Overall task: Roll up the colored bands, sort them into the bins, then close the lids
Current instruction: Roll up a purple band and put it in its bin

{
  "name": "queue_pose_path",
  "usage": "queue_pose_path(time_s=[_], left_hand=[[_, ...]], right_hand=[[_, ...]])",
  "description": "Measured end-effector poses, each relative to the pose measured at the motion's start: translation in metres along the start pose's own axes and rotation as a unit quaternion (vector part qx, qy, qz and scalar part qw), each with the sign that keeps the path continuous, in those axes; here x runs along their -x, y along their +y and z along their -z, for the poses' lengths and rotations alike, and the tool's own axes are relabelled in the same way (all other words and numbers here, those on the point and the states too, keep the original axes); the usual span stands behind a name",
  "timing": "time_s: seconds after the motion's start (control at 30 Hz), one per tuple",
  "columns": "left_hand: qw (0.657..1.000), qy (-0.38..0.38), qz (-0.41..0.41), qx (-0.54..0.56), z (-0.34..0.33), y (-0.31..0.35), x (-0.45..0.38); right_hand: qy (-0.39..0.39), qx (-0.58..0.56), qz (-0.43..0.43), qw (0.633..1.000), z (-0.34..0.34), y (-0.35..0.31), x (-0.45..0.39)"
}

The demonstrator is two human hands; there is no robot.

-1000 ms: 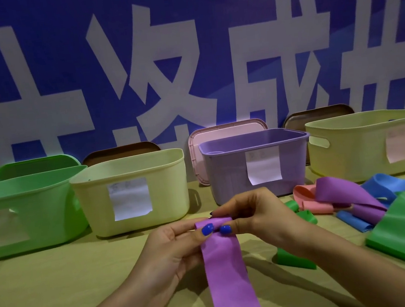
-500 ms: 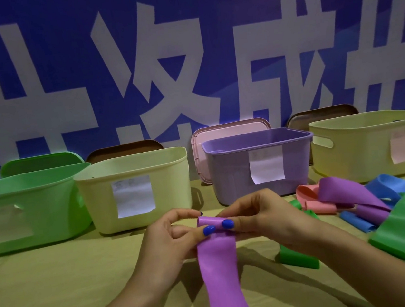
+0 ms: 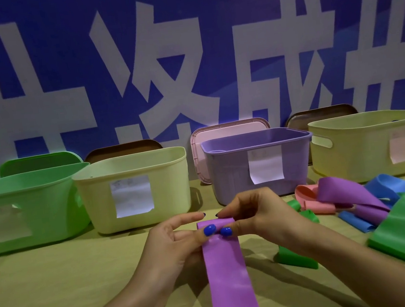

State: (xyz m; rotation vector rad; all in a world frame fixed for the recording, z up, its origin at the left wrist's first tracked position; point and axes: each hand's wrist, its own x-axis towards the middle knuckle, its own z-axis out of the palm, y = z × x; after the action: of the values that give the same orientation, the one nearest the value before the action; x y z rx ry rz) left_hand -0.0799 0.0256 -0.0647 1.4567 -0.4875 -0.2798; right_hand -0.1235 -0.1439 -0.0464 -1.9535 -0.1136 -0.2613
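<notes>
Both hands pinch the started roll of the purple band (image 3: pixel 222 273) at its far end: left hand (image 3: pixel 174 243) and right hand (image 3: pixel 252 213) share it equally. The flat, smooth, matte strip runs lengthwise toward the viewer. The purple bin (image 3: pixel 235 177) stands just beyond, lid off.

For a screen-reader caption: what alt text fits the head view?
Two hands, left hand and right hand, pinch and roll the end of a purple band over a table. Behind stand four open bins, green, yellow, purple, yellow; loose bands lie right.
</notes>
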Motion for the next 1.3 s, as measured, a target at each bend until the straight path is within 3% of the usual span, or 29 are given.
queue_pose_path(time_s=[0.3,0.43,0.63,0.77,1.0,1.3], left_hand=[[0.998,0.017,-0.051,-0.026,0.0024,-0.0028,-0.0038],[0.997,0.021,-0.064,-0.048,0.0032,-0.0049,-0.0059],[0.999,-0.04,0.012,0.013,0.0062,-0.0021,-0.0048],[0.997,-0.029,0.023,0.073,0.0053,-0.0023,-0.0069],[1.0,0.006,-0.006,0.015,0.009,-0.0039,-0.0088],[0.998,-0.033,0.029,0.039,0.0072,0.001,-0.0061]], right_hand=[[-0.054,-0.031,-0.042,0.997,0.0024,0.0024,0.0003],[-0.033,-0.008,-0.029,0.999,0.0024,0.0025,0.0007],[-0.013,-0.021,-0.007,1.0,0.0031,0.0004,0.001],[-0.008,-0.008,0.002,1.0,0.0019,-0.0001,0.0009],[-0.042,-0.027,-0.024,0.998,-0.0008,0.0024,0.0003],[0.016,-0.008,-0.013,1.0,-0.0005,0.0028,0.0006]])
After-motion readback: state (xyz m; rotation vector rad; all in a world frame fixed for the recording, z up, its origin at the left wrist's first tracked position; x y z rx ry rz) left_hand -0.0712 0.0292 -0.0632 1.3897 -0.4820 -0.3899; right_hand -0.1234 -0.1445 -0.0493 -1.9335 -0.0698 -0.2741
